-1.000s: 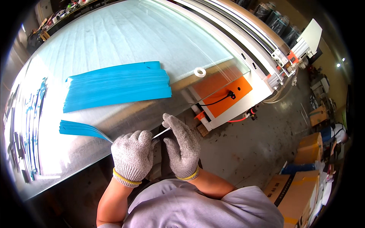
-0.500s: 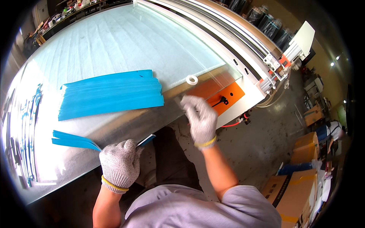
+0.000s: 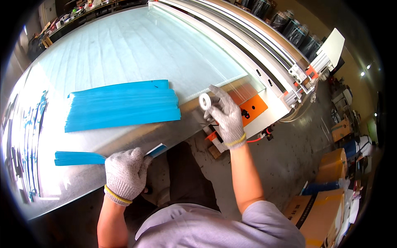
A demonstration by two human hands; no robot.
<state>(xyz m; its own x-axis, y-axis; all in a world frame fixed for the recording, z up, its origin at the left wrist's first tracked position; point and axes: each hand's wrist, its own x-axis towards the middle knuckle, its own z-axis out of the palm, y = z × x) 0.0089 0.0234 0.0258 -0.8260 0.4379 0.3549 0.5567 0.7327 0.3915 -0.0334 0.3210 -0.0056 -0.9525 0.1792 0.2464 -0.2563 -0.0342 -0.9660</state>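
Here the left hand (image 3: 125, 173) grips blue strips (image 3: 78, 158) while the right hand (image 3: 225, 118) clasps a tape roll (image 3: 204, 101).

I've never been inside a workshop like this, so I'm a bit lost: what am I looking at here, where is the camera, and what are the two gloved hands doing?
The camera sits on the person's head and looks down, so the arms enter from the bottom and straight edges look bent. The person stands at the edge of a big flat worktable with a pale glassy top. Along its far side runs a machine rail with an orange panel at the near end. On the table lies a fanned stack of blue strips. The left hand, in a grey knit glove, grips one end of a separate bundle of blue strips at the table's edge. The right hand, also gloved, holds a small white tape roll up near the table's corner. Cardboard boxes stand on the floor at the right.
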